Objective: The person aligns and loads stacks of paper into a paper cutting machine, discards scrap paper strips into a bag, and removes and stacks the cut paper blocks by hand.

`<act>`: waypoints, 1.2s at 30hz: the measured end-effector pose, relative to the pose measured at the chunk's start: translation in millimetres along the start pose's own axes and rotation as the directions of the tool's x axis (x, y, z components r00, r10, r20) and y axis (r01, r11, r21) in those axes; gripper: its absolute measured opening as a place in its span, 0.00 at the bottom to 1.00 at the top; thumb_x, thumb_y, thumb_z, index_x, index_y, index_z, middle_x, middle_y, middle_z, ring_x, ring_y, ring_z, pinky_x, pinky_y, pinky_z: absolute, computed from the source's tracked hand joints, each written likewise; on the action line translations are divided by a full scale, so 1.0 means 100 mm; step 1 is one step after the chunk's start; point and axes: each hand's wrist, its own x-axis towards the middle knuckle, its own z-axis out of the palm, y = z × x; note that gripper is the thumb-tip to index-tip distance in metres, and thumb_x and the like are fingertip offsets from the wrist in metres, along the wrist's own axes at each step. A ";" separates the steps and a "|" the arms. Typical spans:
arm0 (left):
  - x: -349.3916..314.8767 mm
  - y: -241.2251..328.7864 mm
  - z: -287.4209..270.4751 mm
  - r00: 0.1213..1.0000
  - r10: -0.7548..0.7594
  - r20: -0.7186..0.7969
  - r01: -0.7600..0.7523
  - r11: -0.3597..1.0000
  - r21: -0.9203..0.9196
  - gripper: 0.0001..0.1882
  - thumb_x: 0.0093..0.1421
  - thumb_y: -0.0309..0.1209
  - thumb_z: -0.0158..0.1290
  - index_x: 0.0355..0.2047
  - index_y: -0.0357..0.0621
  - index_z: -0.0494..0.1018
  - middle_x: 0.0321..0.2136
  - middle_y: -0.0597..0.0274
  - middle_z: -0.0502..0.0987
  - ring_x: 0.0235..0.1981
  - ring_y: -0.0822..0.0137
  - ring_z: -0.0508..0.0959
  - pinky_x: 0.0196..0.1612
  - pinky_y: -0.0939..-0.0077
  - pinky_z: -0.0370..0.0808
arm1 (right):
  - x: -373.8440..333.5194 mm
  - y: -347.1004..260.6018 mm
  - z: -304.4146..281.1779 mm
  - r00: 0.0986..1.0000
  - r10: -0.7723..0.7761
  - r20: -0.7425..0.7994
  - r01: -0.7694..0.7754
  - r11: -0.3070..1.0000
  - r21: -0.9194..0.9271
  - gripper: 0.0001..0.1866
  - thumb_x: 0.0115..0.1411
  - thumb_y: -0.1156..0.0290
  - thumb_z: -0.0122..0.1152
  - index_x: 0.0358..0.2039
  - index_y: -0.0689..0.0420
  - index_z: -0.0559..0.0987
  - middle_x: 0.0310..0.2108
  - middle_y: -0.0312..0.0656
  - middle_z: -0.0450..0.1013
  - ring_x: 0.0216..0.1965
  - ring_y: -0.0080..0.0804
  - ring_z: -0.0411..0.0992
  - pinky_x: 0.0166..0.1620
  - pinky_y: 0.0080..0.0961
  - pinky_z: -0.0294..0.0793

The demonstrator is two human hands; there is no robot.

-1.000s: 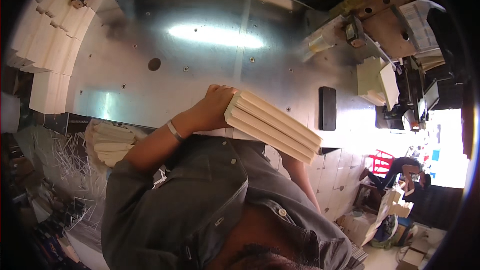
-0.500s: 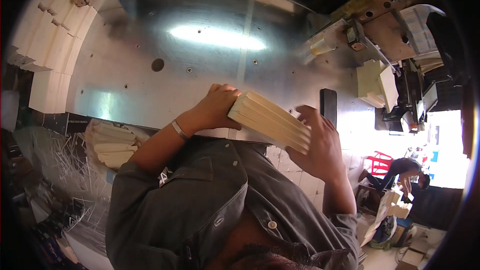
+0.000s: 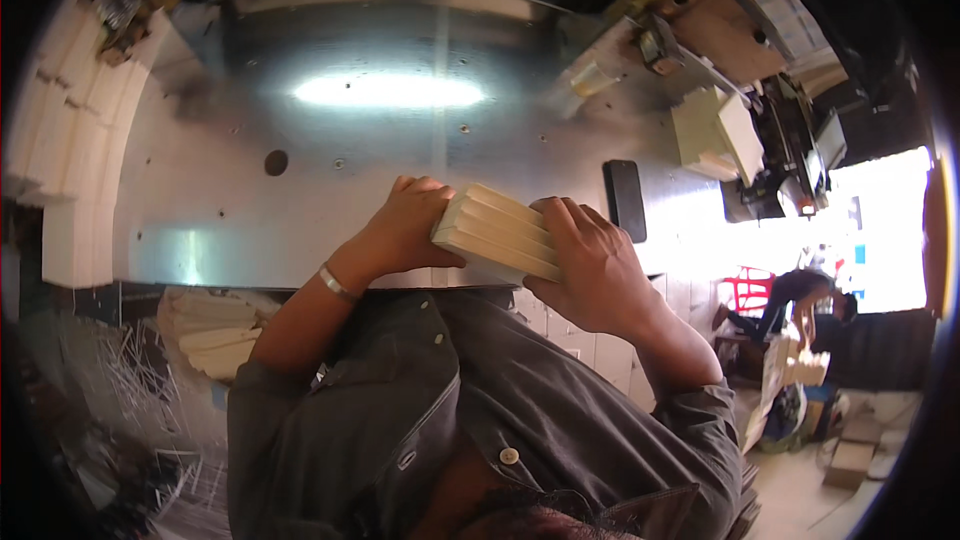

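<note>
A thick stack of cream paper blocks (image 3: 498, 232), ridged along its length into several sections, is held slanting above the near edge of the metal worktop (image 3: 390, 165). At its left end, my left hand (image 3: 415, 223) closes over the corner with the thumb below. My right hand (image 3: 592, 262) grips the other end, fingers over the top side and thumb underneath. Both palms hide the ends of the stack. A black phone-like slab (image 3: 625, 201) lies on the worktop just beyond my right hand.
Tall stacks of cream paper (image 3: 80, 155) line the left side. More paper (image 3: 715, 135) stands at the right beside machine parts. Below the left edge sits a bag of paper pieces (image 3: 215, 330) near shredded strips. Another person (image 3: 800, 295) bends over work at far right.
My right hand has closed on the right end of the stack, where its fingers were lifted before. The left hand keeps its hold. The whole view has shifted and turned slightly.
</note>
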 end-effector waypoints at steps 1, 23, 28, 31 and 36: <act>-0.01 -0.04 0.06 0.998 0.038 -0.040 -0.036 0.999 0.039 0.38 0.40 0.47 0.74 0.48 0.43 0.74 0.45 0.54 0.78 0.54 0.53 0.73 0.62 0.57 0.62 | -0.01 0.01 0.06 1.000 0.024 -0.011 -0.024 1.000 0.001 0.32 0.48 0.70 0.70 0.51 0.61 0.66 0.42 0.53 0.72 0.43 0.56 0.74 0.45 0.47 0.75; 0.14 -0.07 0.28 0.984 0.175 -0.036 -0.173 0.983 0.058 0.25 0.41 0.46 0.73 0.40 0.55 0.83 0.37 0.65 0.84 0.42 0.55 0.79 0.46 0.56 0.67 | -0.13 0.20 0.34 0.996 0.051 -0.077 -0.056 0.997 -0.059 0.35 0.48 0.65 0.70 0.53 0.61 0.63 0.43 0.53 0.74 0.48 0.53 0.75 0.49 0.44 0.76; 0.15 -0.01 0.24 0.998 0.065 -0.004 -0.065 0.985 -0.160 0.25 0.39 0.42 0.74 0.40 0.53 0.82 0.38 0.65 0.84 0.43 0.54 0.79 0.47 0.57 0.69 | -0.10 0.26 0.31 0.999 0.034 -0.014 -0.035 0.998 -0.050 0.35 0.47 0.65 0.70 0.53 0.60 0.64 0.37 0.51 0.77 0.42 0.54 0.77 0.46 0.44 0.77; 0.17 0.14 0.04 0.998 0.042 0.053 -0.025 0.957 -0.288 0.28 0.40 0.40 0.75 0.43 0.50 0.81 0.39 0.62 0.83 0.47 0.56 0.79 0.49 0.59 0.73 | -0.15 0.28 0.21 0.997 0.001 -0.071 -0.002 1.000 -0.008 0.34 0.47 0.65 0.71 0.52 0.59 0.66 0.36 0.51 0.78 0.39 0.55 0.77 0.44 0.44 0.77; -0.09 0.21 -0.49 0.953 -0.123 -0.278 -0.046 0.844 -0.534 0.41 0.42 0.41 0.77 0.54 0.40 0.73 0.45 0.58 0.80 0.50 0.62 0.79 0.53 0.66 0.76 | -0.21 0.16 -0.18 0.970 0.051 -0.237 0.020 0.958 0.286 0.35 0.46 0.66 0.74 0.54 0.59 0.68 0.35 0.53 0.77 0.39 0.54 0.78 0.43 0.41 0.77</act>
